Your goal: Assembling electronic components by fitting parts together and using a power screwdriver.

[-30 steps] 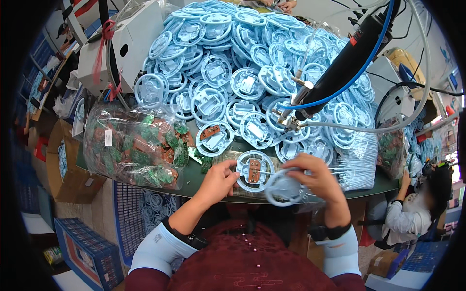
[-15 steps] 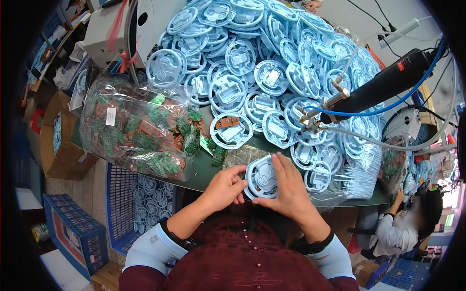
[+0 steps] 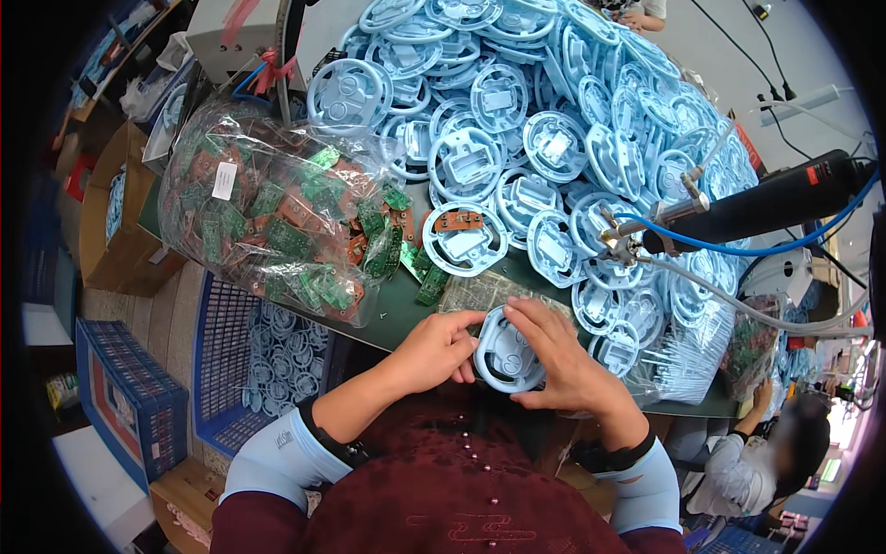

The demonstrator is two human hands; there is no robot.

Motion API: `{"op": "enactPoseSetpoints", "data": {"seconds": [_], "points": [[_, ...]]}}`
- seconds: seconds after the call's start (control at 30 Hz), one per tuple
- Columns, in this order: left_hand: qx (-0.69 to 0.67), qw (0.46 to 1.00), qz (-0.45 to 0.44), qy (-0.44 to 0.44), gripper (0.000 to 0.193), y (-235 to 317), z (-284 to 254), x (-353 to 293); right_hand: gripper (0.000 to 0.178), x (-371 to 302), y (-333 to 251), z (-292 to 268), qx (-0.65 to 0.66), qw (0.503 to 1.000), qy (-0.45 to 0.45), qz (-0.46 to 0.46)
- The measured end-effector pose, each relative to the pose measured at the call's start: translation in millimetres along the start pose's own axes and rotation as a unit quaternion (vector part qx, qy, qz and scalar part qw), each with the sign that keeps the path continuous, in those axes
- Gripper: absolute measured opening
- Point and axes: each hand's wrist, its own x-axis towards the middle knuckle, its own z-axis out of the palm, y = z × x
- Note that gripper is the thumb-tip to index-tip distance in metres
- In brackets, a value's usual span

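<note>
Head view: the person's two bare hands meet at the near edge of a dark green tabletop [image 3: 399, 317].
Wheel in hand: a light blue, round plastic steering-wheel piece [image 3: 509, 353] sits between the hands, its moulded face up; its underside is hidden.
Right hand [image 3: 570, 365]: half open, fingers spread along the far and right rim, thumb at the near edge; it has hold of the wheel.
Left hand [image 3: 432, 353]: thumb and forefinger nearly together at the left rim, other fingers curled; I cannot tell whether it grips or only steadies.
Good grip: pressure is best kept on the outer rim, even from both sides, so the wheel stays level.
Good alignment: turning it by fingertips should be gentler than twisting the wrist.
Worth avoiding: knocking the light blue wheel with a brown circuit board [image 3: 464, 242], just beyond the hands.
Elbow room: the clear plastic bag of green and brown circuit boards [image 3: 277, 217] lies to the left; sleeves should clear it.
</note>
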Motion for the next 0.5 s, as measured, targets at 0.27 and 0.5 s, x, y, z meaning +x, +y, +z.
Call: {"op": "enactPoseSetpoints", "data": {"seconds": [0.27, 0.5], "points": [[-0.01, 1.0, -0.002, -0.007, 0.045, -2.4, -0.2, 1.7, 0.112, 6.8, 5.1, -7.3, -0.003, 0.999, -0.043, -0.005], [-0.01, 1.0, -0.01, -0.012, 0.045, -0.9, -1.0, 1.5, 0.113, 8.1, 5.4, -7.2, -0.009, 0.999, -0.053, -0.007]]}}
